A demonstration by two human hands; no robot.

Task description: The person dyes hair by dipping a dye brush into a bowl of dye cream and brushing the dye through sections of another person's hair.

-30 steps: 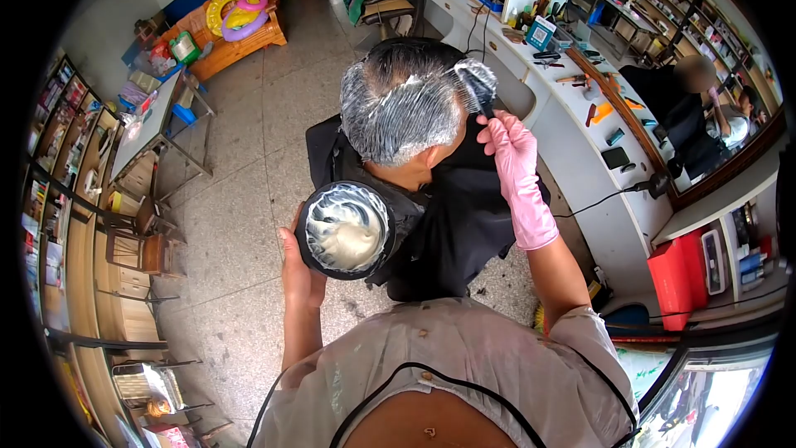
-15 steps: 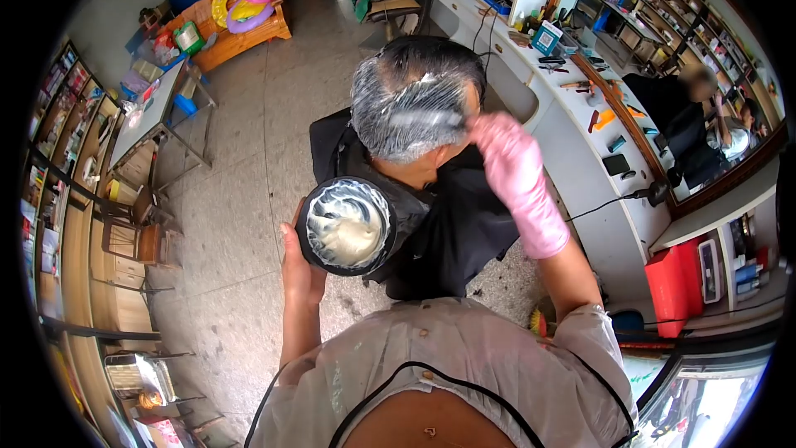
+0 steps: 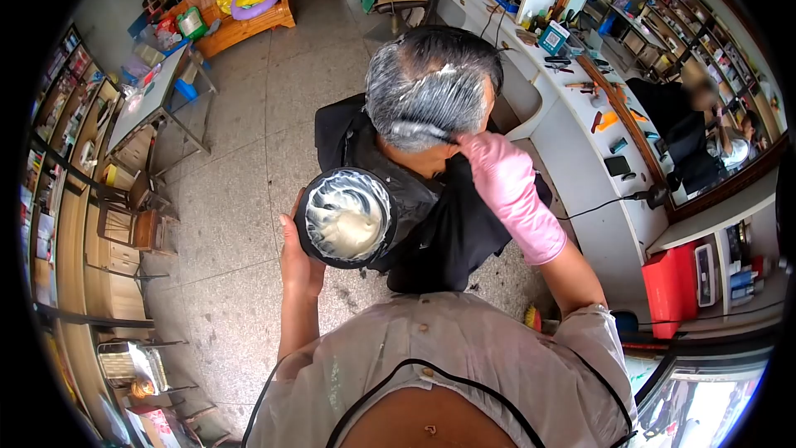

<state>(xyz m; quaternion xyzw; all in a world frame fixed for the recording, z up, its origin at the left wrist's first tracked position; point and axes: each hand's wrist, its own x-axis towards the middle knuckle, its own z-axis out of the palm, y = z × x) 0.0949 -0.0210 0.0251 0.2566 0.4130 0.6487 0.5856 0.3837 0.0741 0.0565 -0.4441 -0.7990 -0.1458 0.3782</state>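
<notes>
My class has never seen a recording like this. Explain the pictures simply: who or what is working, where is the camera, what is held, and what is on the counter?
There is no machine here: a person works with their own two hands, and every picture comes from one camera on that person's head, looking forward and down. The left hand is bare and holds a dark bowl of white cream. The right hand, in a pink glove, holds a brush at the cream-streaked hair of another person, who wears a black cape. On the counter at the picture's right are a square-patterned sign, an orange item and a dark flat item.
</notes>
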